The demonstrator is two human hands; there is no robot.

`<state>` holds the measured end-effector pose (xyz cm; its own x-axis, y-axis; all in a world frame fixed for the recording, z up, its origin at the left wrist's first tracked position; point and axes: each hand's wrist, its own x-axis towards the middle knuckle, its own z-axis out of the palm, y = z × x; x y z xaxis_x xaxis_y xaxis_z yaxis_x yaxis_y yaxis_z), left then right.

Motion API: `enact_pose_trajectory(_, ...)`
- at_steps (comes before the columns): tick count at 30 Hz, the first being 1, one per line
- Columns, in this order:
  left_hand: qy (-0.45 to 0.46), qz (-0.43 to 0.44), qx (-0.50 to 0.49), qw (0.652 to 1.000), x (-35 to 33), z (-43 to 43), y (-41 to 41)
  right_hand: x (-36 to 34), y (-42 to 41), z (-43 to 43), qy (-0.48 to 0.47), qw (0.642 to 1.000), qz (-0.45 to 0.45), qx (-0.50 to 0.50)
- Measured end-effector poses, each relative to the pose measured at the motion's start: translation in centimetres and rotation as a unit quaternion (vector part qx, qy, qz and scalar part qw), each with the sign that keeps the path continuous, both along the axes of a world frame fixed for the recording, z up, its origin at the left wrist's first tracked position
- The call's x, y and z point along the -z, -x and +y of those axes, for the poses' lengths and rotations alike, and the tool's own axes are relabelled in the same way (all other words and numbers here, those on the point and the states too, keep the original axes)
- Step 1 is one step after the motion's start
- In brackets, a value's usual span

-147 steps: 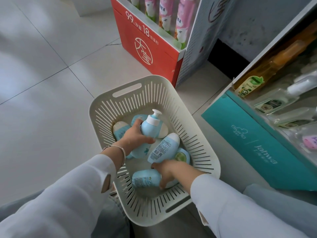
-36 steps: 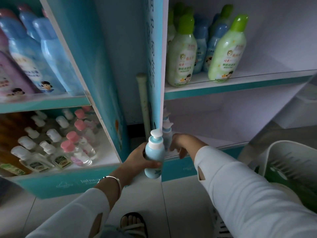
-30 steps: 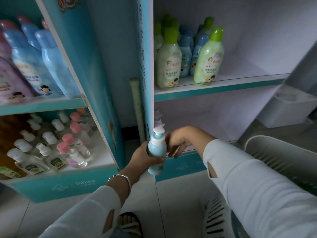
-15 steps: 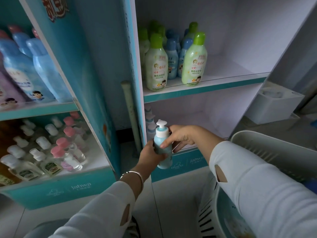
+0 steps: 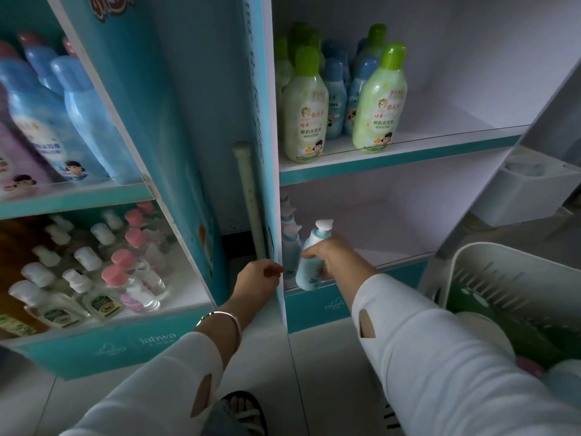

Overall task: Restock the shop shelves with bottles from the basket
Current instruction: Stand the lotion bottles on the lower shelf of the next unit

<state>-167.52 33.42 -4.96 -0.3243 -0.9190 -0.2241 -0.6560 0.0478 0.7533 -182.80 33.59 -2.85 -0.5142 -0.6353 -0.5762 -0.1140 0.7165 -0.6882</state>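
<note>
Right hand (image 5: pixel 334 259): grasping 1 pale-blue pump bottle (image 5: pixel 309 265), tilted, base at the front lip of the lower shelf (image 5: pixel 402 250). Matching pump bottles (image 5: pixel 287 243) just behind, at the shelf's left wall. Left hand (image 5: pixel 259 280): loosely curled, empty, beside the side panel (image 5: pixel 267 121). White basket (image 5: pixel 503 278) at right.

The teal cardboard base panel (image 5: pixel 103 350) under the left shelves carries the white word "Jahwa". The pale green plastic bottles (image 5: pixel 379 99) bear Chinese label print, too blurred to read.
</note>
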Motion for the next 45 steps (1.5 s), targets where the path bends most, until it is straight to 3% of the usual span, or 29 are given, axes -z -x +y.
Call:
enact_pose_trajectory(3,0.003,-0.016,0.002,1.0,0.8,-0.4,-0.9,1.9,-1.2,-0.3,0.028,0.999,0.011,0.033)
enact_pose_trajectory(12,0.002,-0.015,-0.026,1.0,1.9,-1.2,-2.7,3.2,-1.8,-1.1,0.044,0.994,0.098,0.01)
enact_pose_trajectory(20,-0.002,-0.004,-0.021,1.0,1.7,-0.9,-2.3,3.6,-2.0,-1.0,0.064,0.992,0.108,0.025)
enact_pose_trajectory(30,-0.002,-0.009,-0.028,1.0,1.6,-0.7,-2.5,5.0,-3.4,-0.4,0.056,0.984,0.166,-0.023)
enact_pose_trajectory(37,-0.009,-0.012,-0.014,1.0,1.3,-0.5,-2.0,5.1,-3.7,-0.6,0.055,0.988,0.145,-0.014)
enact_pose_trajectory(45,-0.018,-0.022,0.005,1.0,1.1,-0.2,-2.3,5.2,-2.8,-0.2,0.034,0.998,0.047,-0.027)
